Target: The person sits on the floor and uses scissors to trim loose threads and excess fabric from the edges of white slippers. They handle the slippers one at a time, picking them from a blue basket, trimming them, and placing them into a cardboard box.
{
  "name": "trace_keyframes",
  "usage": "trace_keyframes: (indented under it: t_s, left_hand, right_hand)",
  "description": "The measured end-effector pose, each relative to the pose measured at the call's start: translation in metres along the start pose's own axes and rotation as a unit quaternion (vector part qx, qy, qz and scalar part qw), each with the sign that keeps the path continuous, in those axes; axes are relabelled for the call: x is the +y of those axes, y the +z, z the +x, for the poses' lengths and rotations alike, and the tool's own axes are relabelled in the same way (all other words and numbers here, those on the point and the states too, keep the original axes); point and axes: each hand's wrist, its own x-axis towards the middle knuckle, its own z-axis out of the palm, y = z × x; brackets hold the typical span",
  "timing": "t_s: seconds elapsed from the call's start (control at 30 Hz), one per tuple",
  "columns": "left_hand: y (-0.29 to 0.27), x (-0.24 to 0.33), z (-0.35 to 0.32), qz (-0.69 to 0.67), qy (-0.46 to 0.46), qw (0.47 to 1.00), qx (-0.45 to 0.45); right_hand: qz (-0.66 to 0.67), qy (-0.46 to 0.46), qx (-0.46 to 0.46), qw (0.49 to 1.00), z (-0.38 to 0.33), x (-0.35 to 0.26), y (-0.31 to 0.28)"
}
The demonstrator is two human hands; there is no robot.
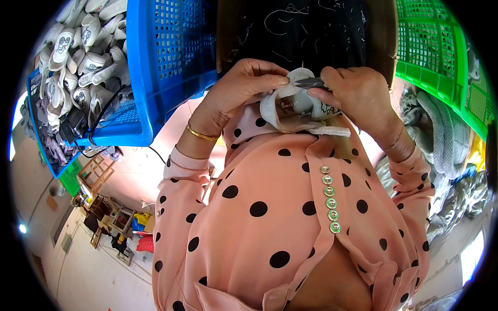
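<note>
A small off-white shoe point(271, 115) is held in front of my body, its opening facing up and a printed insole showing inside. My left hand point(249, 87) pinches the shoe's upper edge between thumb and fingers. In my right hand point(358, 93) is a pair of dark metal thread snips point(309, 82), its blades lying against the shoe's rim close to my left fingertips. The right fingers also rest by the shoe's printed side. A pale strap hangs off the near side of the shoe. Whether the blades are touching a thread is too small to tell.
A blue plastic crate point(140, 57) stands at the left, with a heap of similar shoes point(85, 57) beyond it. Ahead lies a black surface point(311, 36) strewn with thread scraps. A green crate point(433, 67) and grey fabric pieces point(438, 129) are on the right.
</note>
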Motion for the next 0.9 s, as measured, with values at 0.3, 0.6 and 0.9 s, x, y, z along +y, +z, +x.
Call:
trace_keyframes:
  t_s: [0.3, 0.6, 0.9]
  left_hand:
    - [0.001, 0.001, 0.0, -0.007, 0.004, 1.0, 0.004]
    - [0.003, 0.001, 0.0, 0.013, -0.003, 1.0, 0.001]
    - [0.007, 0.001, -0.002, 0.015, 0.022, 1.0, -0.006]
  right_hand:
    - [-0.031, 0.01, -0.009, 0.999, 0.0, -0.006, -0.003]
    - [0.189, 0.15, -0.055, 0.969, 0.0, 0.005, 0.007]
    - [0.446, 0.195, -0.035, 0.873, 0.014, -0.005, 0.016]
